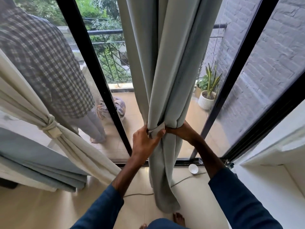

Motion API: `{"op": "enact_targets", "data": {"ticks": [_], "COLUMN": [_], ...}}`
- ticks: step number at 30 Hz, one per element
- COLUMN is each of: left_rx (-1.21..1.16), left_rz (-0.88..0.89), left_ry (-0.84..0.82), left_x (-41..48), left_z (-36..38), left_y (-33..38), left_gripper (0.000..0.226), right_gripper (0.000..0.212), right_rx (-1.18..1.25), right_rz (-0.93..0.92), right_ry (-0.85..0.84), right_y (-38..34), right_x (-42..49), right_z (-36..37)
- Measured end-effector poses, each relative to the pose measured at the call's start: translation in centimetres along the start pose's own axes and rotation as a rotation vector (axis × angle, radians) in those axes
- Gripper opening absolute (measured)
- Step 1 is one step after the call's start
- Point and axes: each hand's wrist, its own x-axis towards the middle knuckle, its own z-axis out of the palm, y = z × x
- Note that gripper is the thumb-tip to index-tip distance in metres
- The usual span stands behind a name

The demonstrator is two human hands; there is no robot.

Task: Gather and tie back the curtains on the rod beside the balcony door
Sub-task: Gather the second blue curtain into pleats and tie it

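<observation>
A grey-green curtain [166, 66] hangs gathered into a bundle in the middle of the view, before the glass balcony door. A matching tie-back strap [157, 129] wraps round the bundle at waist height. My left hand [145, 139] pinches the strap's end at the front of the bundle. My right hand [181, 131] curls round the bundle from the right, its fingers hidden behind the fabric. At the left, a cream curtain [24, 103] is gathered and knotted with its own tie-back [51, 127].
The black door frames [92, 68] stand left and right of the bundle. A person in a checked shirt [42, 60] stands on the balcony behind the glass. A potted plant [208, 93] is outside at right. A white bowl [193, 168] and a cable [184, 179] lie on the floor.
</observation>
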Motion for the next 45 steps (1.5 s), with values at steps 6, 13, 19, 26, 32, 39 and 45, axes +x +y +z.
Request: {"op": "enact_targets", "data": {"ticks": [6,13,19,26,32,39,45], "left_rx": [-0.302,-0.543,-0.611,-0.582,-0.589,-0.542,-0.611], "left_rz": [-0.1,-0.013,-0.061,-0.102,-0.126,-0.068,-0.099], "left_ry": [-0.132,-0.341,-0.369,-0.525,-0.602,-0.494,-0.285], "left_x": [2.6,3.5,3.4,3.4,4.4,4.2,4.9], "left_z": [0.7,1.3,1.4,1.2,0.6,1.5,3.1], "left_y": [0.7,0.7,0.4,0.6,-0.1,0.8,0.6], "left_gripper": [0.084,0.041,0.037,0.05,0.06,0.042,0.031], "right_gripper": [0.048,0.047,0.079,0.036,0.039,0.015,0.022], "right_rx": [0.071,0.151,0.454,0.43,0.165,0.429,0.762], "right_rz": [0.059,0.086,0.267,0.289,0.406,0.354,0.236], "right_ry": [-0.124,-0.229,-0.347,0.031,0.067,0.31,0.356], "right_y": [0.0,-0.8,1.7,1.8,4.8,1.3,0.4], "right_x": [-0.7,-1.8,-3.7,-4.2,-2.8,-1.5,-2.1], "right_z": [0.4,-0.2,-1.0,2.0,1.7,1.3,-1.2]}}
